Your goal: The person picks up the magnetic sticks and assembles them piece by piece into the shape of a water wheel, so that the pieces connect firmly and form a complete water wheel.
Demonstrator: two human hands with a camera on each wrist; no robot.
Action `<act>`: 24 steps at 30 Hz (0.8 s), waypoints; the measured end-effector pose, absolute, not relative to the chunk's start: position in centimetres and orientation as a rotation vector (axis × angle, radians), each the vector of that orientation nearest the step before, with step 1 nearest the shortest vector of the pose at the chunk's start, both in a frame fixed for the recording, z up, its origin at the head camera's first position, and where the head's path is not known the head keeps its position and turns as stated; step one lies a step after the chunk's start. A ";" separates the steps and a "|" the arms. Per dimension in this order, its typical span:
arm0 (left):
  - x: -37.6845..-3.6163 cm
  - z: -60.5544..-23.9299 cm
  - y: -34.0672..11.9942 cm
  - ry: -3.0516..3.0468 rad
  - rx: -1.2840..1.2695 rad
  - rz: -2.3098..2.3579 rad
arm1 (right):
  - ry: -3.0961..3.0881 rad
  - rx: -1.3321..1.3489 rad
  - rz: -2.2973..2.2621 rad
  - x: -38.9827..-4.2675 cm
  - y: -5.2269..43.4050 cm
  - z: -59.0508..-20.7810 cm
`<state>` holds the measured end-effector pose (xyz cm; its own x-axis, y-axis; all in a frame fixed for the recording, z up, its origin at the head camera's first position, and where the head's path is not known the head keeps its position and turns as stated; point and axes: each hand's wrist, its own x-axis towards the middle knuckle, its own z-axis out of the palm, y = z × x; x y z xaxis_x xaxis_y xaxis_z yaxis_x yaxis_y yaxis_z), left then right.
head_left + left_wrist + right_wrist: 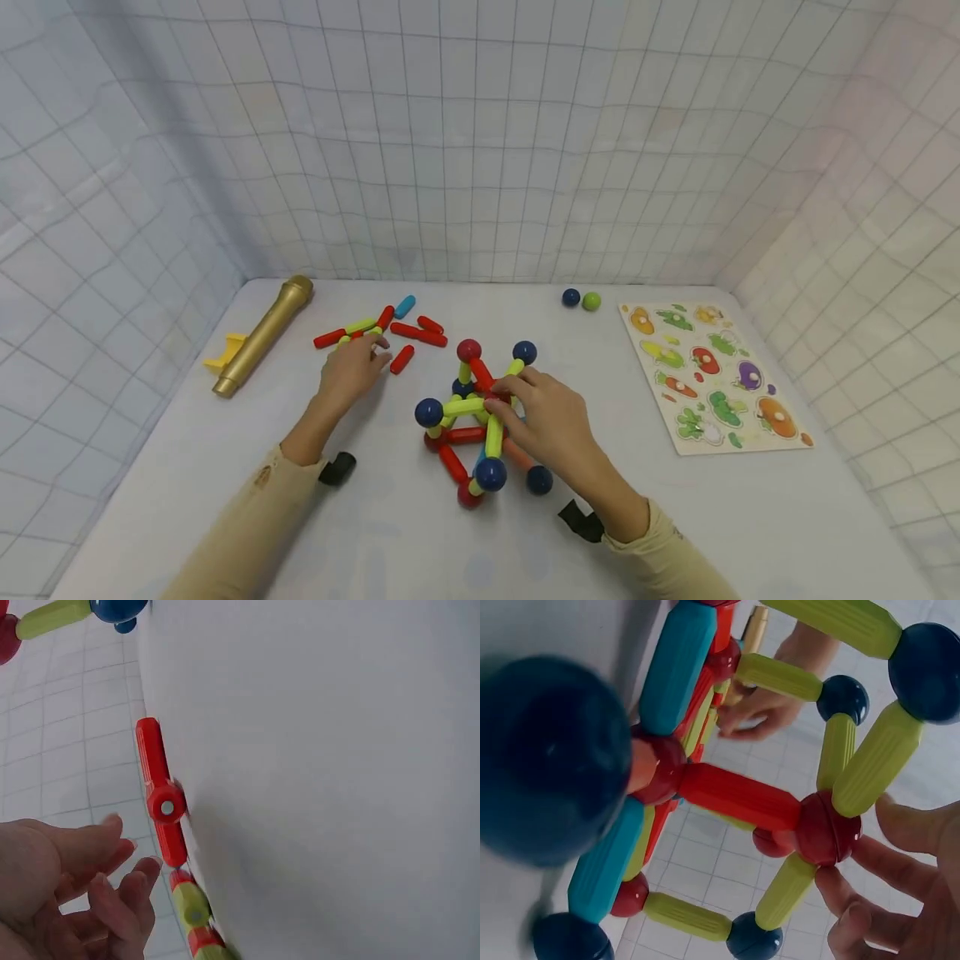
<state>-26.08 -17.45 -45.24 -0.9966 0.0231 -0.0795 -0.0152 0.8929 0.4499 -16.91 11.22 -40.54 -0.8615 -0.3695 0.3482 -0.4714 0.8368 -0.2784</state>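
A white table (720,517) stands inside walls of pale sheeting marked with a grid of thin lines (480,142). In the middle of it sits a rod-and-ball frame (480,417): yellow-green, red and blue rods joined at dark blue and red balls, rising to a red ball at the top, its base spread flat on the table and its longer side running toward the person. The right hand (547,425) rests on the frame's right side, fingertips curled round a red ball joint where several rods meet. The left hand (352,371) reaches to the loose red and yellow-green rods (390,329) lying at the back left, pointing various ways; its fingers are loosely bent just beside them, holding nothing. A gold toy telescope (262,336) lies far left, and a vegetable peg puzzle (716,375) lies right, with two loose balls (581,299) behind.
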 end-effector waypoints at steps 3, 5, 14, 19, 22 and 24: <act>-28.1 -45.4 -15.6 2.973 0.048 0.652 | -2.762 0.569 0.518 -17.0 11.5 -40.1; -29.0 -45.5 -14.4 2.962 0.081 0.599 | -2.775 0.580 0.541 -17.3 12.1 -39.6; -19.8 -43.4 -13.1 3.109 0.171 0.614 | -2.828 0.741 0.655 -17.8 13.2 -39.2; -9.3 -44.2 -11.0 3.376 0.458 0.467 | -2.881 0.831 0.656 -17.6 13.0 -39.6; -6.8 -44.1 -10.0 3.427 0.524 0.397 | -2.890 0.859 0.719 -17.4 12.9 -39.7; -6.6 -43.9 -9.6 3.408 0.482 0.411 | -2.900 0.853 0.766 -17.3 13.0 -39.7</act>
